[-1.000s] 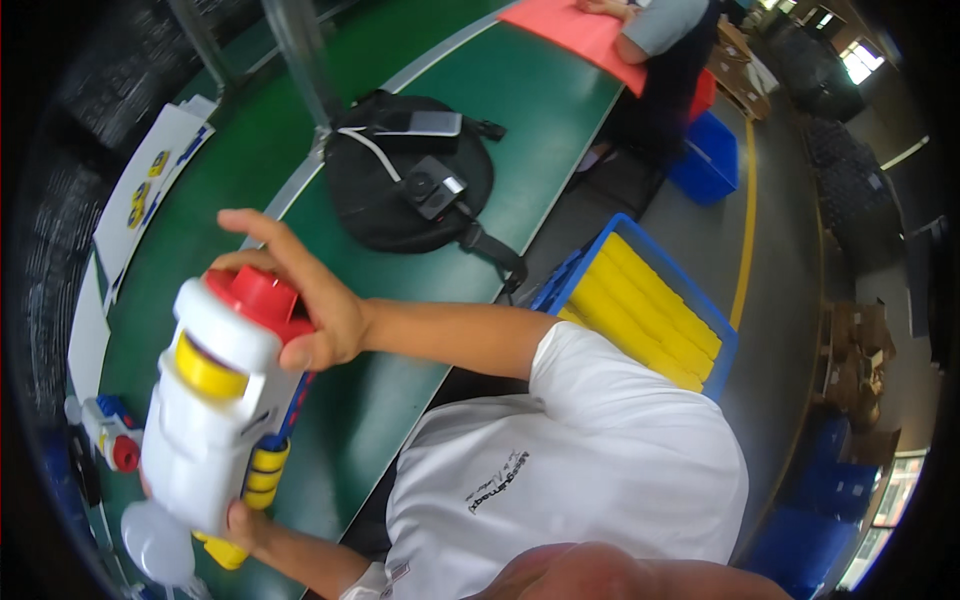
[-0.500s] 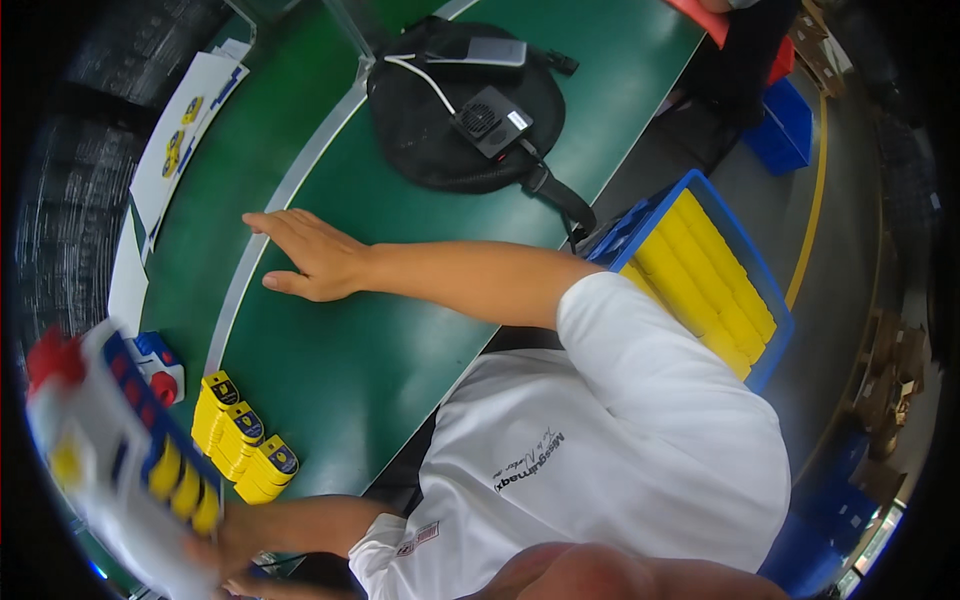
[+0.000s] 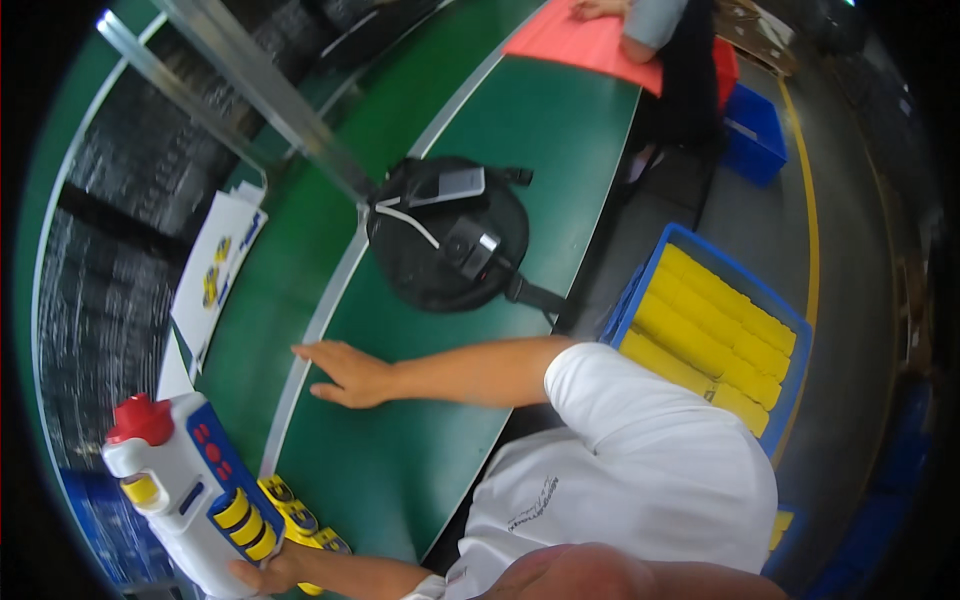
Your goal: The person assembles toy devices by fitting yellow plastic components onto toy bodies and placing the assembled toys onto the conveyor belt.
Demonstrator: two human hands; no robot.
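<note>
In my left hand (image 3: 268, 572), at the lower left, is a bulky white plastic toy-like object (image 3: 185, 505) with a red cap, a blue side panel, red dots and yellow bands. My fingers grip its lower end, and it stands tilted above the table. My right hand (image 3: 350, 377) is open, fingers stretched and thumb apart, over the green table (image 3: 440, 455) by its pale strip. Several yellow packs (image 3: 300, 515) with dark labels lie in rows beside the white object, partly hidden behind it and my left forearm.
A round black bag (image 3: 450, 280) with small devices and a white cable lies further up the table, near a metal post (image 3: 270, 105). White printed sheets (image 3: 215, 275) rest at the left. A blue crate (image 3: 790, 400) of yellow packs stands at right. Another person's arm (image 3: 650, 25) rests by a red mat (image 3: 585, 45).
The view has shifted, so the table and bag appear lower. The white object, blurred before, is now sharp and more upright, still in my left hand. My right hand stays open.
</note>
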